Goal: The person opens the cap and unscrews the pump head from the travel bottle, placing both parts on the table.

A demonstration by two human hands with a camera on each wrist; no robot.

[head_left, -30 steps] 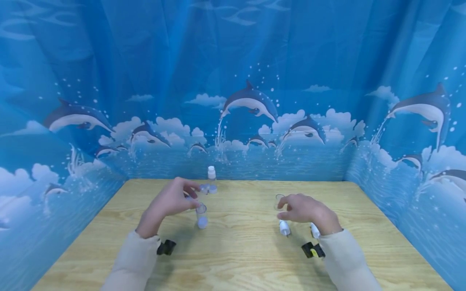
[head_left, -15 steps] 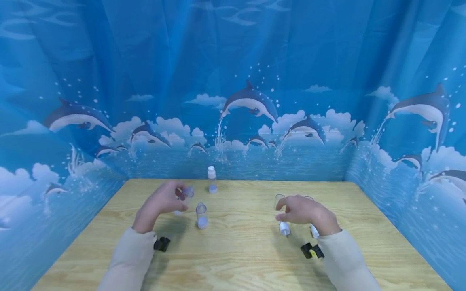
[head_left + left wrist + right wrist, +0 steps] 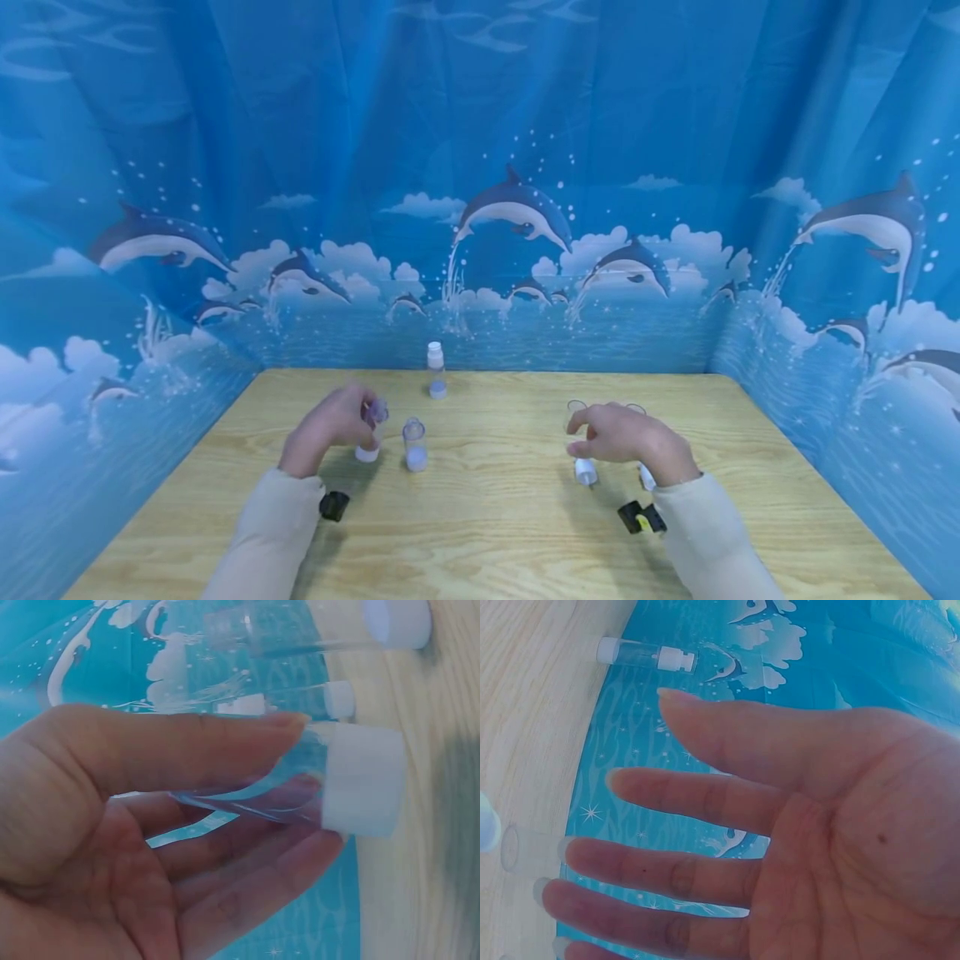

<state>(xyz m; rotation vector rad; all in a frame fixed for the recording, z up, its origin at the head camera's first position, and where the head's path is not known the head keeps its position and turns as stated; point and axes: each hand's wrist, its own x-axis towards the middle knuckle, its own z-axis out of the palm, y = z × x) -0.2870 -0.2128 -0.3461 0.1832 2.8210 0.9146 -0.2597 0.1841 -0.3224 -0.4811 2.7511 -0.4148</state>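
My left hand grips a clear bottle with a white base, thumb on one side and fingers on the other. Its base is at or just above the table; which one I cannot tell. Another clear, open-topped bottle stands just right of that hand. My right hand hovers palm down over the right side, fingers extended and holding nothing in the right wrist view. Close to it are a white pump head, a second white piece partly behind the wrist, and clear caps.
A clear bottle with a white pump top stands upright near the back edge of the wooden table. Blue dolphin-print curtain encloses the back and both sides.
My left hand has carried the clear bottle left and nearer, away from beside the pump-topped bottle, and lowered it more upright toward the table. The right hand has hardly moved.
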